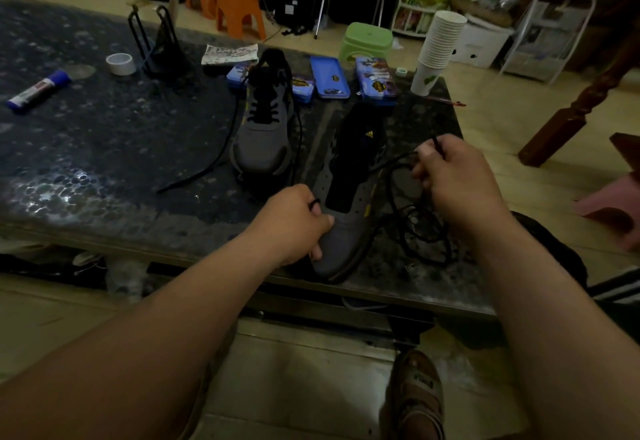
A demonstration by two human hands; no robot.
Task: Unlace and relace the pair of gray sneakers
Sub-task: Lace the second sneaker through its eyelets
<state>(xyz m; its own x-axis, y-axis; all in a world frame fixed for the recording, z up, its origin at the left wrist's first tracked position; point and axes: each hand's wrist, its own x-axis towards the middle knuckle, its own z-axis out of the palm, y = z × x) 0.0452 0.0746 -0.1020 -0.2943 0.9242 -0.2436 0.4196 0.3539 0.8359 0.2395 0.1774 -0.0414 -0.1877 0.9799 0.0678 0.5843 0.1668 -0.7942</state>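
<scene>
Two gray sneakers lie on the dark speckled table (104,149). The near sneaker (349,197) has bare eyelets and an exposed black tongue; its toe points at me. My left hand (294,228) grips its toe side and pinches one end of the black lace. My right hand (450,176) holds the other end of that black lace (419,228), which lies in a loose tangle right of the shoe. The far sneaker (265,117) stands behind, partly laced, with its lace ends (207,166) trailing across the table.
Blue tins (329,76) sit behind the shoes, a stack of paper cups (436,48) at the far right corner, a tape roll (120,64), a marker (38,91) and a black stand (162,45) to the left. Stools stand on the floor beyond. My sandalled foot (415,394) is below.
</scene>
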